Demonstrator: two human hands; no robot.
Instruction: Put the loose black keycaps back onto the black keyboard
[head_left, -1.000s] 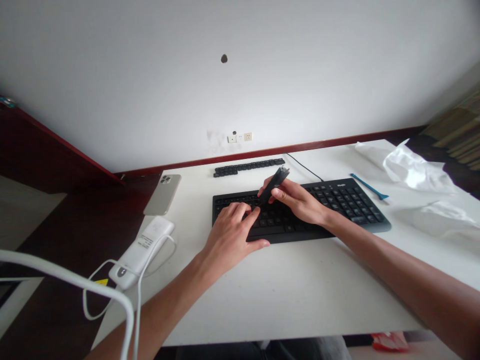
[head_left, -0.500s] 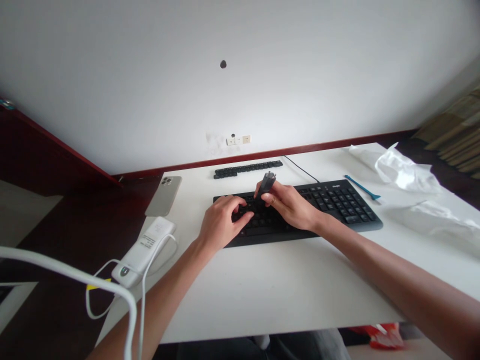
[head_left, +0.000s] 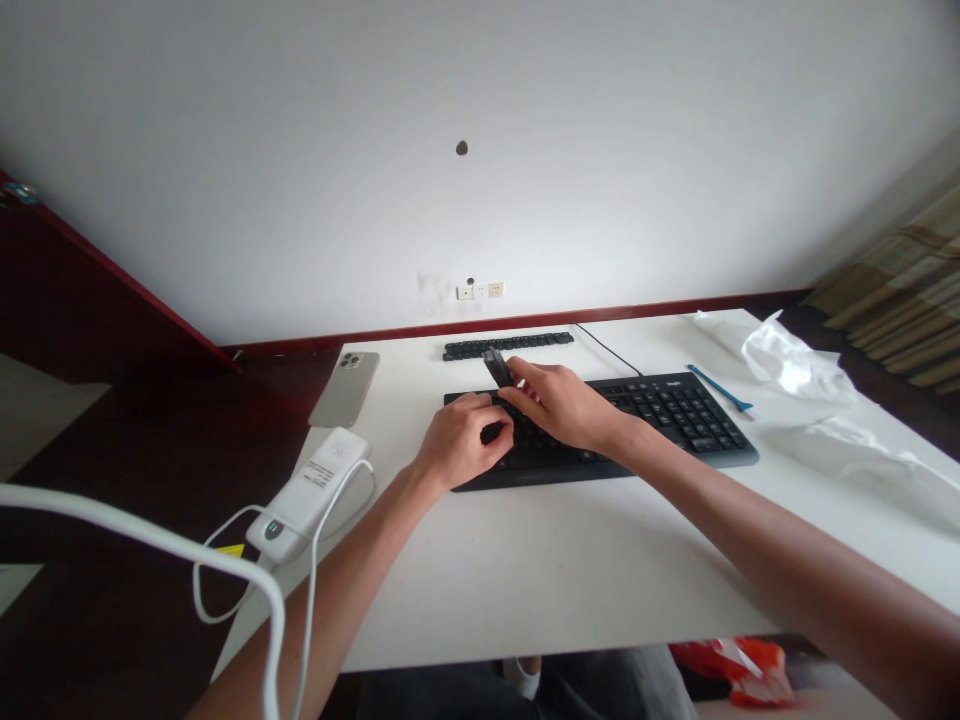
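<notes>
1. While the keyboard [head_left: 686, 415] lies on the white table [head_left: 585, 560], the right hand [head_left: 559, 400] has fingers clamped on a dark tool [head_left: 496, 368] toward its 10 o'clock.
2. Left hand [head_left: 466, 440], 9 o'clock: fingers curled; cannot tell whether gripping anything.
3. Blue stick [head_left: 718, 388]: 2 o'clock.

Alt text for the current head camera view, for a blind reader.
A person's right hand holds a dark tool over a black keyboard on a white table, the left hand curled over the keyboard's left end. Black keycaps lie lined up behind; a phone and white device lie left.
</notes>
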